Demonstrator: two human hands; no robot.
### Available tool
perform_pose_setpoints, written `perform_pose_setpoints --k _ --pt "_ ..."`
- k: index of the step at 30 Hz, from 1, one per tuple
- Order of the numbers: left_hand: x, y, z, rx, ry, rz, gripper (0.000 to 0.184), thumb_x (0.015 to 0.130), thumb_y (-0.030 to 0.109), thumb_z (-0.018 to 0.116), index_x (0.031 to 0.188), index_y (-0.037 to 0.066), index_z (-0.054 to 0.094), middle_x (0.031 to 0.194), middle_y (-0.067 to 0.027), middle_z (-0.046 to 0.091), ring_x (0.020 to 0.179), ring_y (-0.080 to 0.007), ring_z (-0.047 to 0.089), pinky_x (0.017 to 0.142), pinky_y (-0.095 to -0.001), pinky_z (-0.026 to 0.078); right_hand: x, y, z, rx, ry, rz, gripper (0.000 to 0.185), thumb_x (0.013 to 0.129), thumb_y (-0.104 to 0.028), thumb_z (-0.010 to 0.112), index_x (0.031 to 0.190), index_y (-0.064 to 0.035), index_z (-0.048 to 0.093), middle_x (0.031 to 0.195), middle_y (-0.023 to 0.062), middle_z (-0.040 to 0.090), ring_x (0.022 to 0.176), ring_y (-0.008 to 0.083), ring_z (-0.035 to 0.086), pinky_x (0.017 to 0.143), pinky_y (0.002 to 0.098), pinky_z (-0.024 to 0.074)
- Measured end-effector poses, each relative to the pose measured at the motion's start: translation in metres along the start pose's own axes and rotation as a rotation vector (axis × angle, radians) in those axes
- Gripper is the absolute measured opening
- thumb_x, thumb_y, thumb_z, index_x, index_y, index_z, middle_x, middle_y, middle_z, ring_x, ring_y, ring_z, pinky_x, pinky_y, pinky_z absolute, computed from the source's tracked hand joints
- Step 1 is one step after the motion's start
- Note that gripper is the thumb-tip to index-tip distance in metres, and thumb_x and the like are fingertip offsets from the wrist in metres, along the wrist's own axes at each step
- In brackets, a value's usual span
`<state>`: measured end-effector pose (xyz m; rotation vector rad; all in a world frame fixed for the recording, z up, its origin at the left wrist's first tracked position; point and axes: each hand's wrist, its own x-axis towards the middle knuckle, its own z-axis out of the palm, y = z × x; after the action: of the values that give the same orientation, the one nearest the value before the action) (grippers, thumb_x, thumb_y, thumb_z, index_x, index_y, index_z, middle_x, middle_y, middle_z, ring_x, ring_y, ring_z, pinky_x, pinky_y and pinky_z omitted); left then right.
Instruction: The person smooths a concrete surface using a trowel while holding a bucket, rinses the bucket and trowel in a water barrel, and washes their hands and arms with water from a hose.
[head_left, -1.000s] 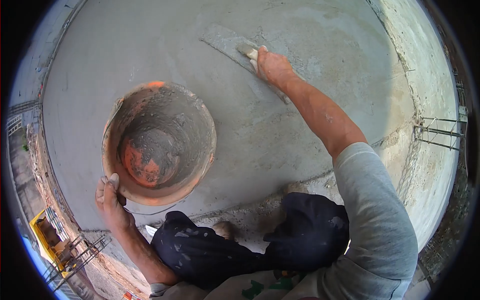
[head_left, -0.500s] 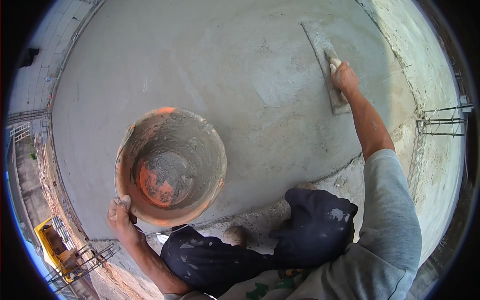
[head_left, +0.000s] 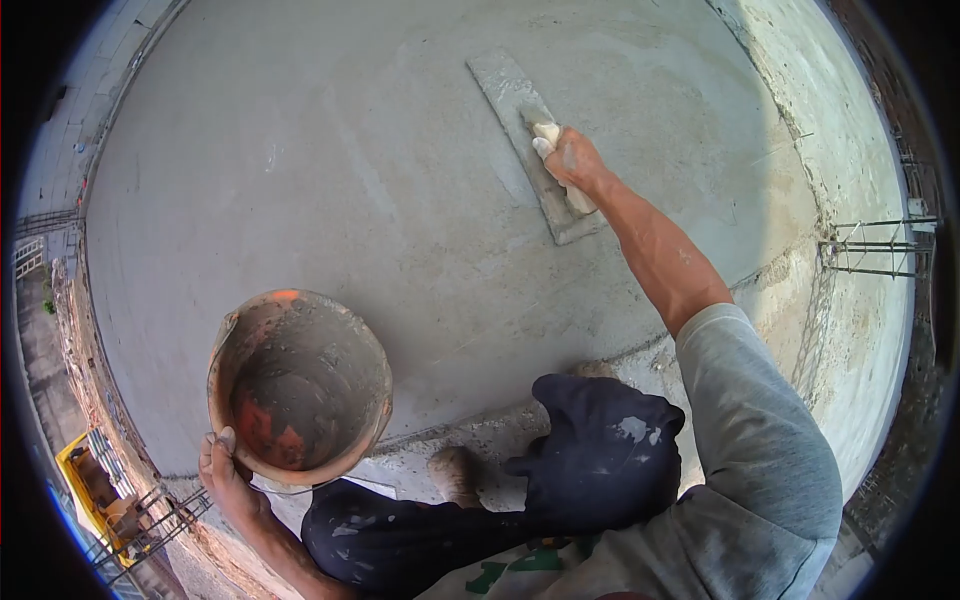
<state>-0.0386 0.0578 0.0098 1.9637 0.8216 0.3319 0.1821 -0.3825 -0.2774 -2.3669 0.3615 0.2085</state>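
Head view: trowel [head_left: 503,90] on grey surface [head_left: 420,240] is clamped by fingers of right hand [head_left: 574,160], bucket [head_left: 362,365] by those of left hand [head_left: 228,477].

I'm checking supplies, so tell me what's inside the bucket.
Inside the bucket, grey mix coats much of the wall and bottom, with orange patches showing low down. Whatever lies beneath the mix is covered and cannot be seen.

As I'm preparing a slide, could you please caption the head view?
Right hand holds a trowel against a grey surface; left hand grips a bucket.
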Motion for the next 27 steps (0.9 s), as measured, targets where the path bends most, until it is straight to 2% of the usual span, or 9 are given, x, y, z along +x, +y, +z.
perform_pose_setpoints --k 2,4,6,11,13,15,21,24,27 --pt "0.000 0.000 0.004 -0.015 -0.021 0.005 0.011 0.080 0.014 0.058 0.072 0.010 0.051 0.062 0.0064 0.046 0.053 -0.0018 0.038 0.049 -0.0168 0.030 -0.048 -0.015 0.010 -0.096 -0.216 -0.059 0.040 0.083 -0.028 0.057 0.099 0.0090 0.053 0.088 0.0255 0.062 0.083 0.0361 0.063 0.074 0.0408 0.0492" --pt "0.003 0.006 0.013 -0.047 -0.057 0.037 0.014 0.080 0.015 0.058 0.070 0.012 0.050 0.058 0.0085 0.042 0.049 -0.0008 0.032 0.046 -0.0173 0.023 -0.104 0.000 0.019 -0.194 -0.308 -0.319 0.033 0.083 -0.022 0.055 0.098 0.0068 0.049 0.083 0.0239 0.062 0.080 0.0384 0.062 0.071 0.0432 0.0487" --pt "0.001 0.010 0.019 -0.053 -0.095 0.101 0.016 0.081 0.016 0.059 0.068 0.013 0.050 0.056 0.0092 0.039 0.047 -0.0006 0.028 0.044 -0.0178 0.019 -0.147 0.014 0.011 -0.242 -0.465 -0.414 0.030 0.081 -0.018 0.055 0.099 0.0052 0.045 0.083 0.0231 0.062 0.081 0.0392 0.061 0.071 0.0439 0.0486" --pt "-0.006 0.013 0.042 0.043 -0.167 0.191 0.020 0.080 0.018 0.058 0.064 0.012 0.048 0.055 0.0071 0.038 0.048 -0.0028 0.027 0.045 -0.0203 0.018 -0.156 0.042 -0.030 -0.578 -0.512 -0.477 0.028 0.077 -0.013 0.058 0.095 0.0018 0.043 0.084 0.0202 0.062 0.082 0.0363 0.062 0.071 0.0427 0.0497" --pt "-0.012 0.013 0.041 0.061 -0.165 0.187 0.021 0.080 0.018 0.059 0.063 0.012 0.048 0.055 0.0065 0.038 0.048 -0.0033 0.027 0.045 -0.0208 0.019 -0.126 0.048 -0.041 -0.513 -0.339 -0.501 0.027 0.075 -0.012 0.060 0.093 0.0004 0.043 0.084 0.0188 0.062 0.081 0.0347 0.063 0.068 0.0417 0.0507" --pt "-0.008 0.018 0.049 0.061 -0.157 0.184 0.022 0.080 0.018 0.059 0.062 0.011 0.047 0.054 0.0060 0.038 0.048 -0.0038 0.027 0.045 -0.0214 0.019 -0.094 0.049 -0.052 -0.550 -0.273 -0.521 0.028 0.075 -0.011 0.061 0.094 -0.0011 0.043 0.085 0.0181 0.063 0.080 0.0344 0.063 0.066 0.0420 0.0509" --pt "-0.004 0.022 0.064 0.084 -0.134 0.156 0.025 0.079 0.018 0.059 0.059 0.011 0.045 0.052 0.0054 0.037 0.046 -0.0039 0.028 0.044 -0.0212 0.020 -0.073 0.059 -0.049 -0.611 -0.224 -0.473 0.031 0.076 -0.014 0.061 0.098 -0.0021 0.042 0.083 0.0187 0.063 0.079 0.0357 0.063 0.067 0.0431 0.0508" --pt "0.003 0.013 0.049 0.128 -0.099 0.119 0.026 0.079 0.018 0.059 0.059 0.012 0.044 0.051 0.0056 0.036 0.045 -0.0039 0.028 0.043 -0.0217 0.020 -0.070 0.069 -0.067 -0.582 -0.164 -0.330 0.031 0.077 -0.016 0.060 0.097 -0.0018 0.043 0.082 0.0196 0.063 0.079 0.0365 0.063 0.066 0.0433 0.0506" --pt "0.011 -0.007 0.032 0.135 -0.055 0.103 0.025 0.080 0.017 0.058 0.059 0.013 0.044 0.052 0.0065 0.034 0.045 -0.0036 0.027 0.042 -0.0217 0.019 -0.054 0.124 -0.093 -0.569 0.044 -0.132 0.030 0.081 -0.023 0.058 0.096 -0.0004 0.045 0.084 0.0215 0.063 0.081 0.0378 0.062 0.066 0.0440 0.0502"
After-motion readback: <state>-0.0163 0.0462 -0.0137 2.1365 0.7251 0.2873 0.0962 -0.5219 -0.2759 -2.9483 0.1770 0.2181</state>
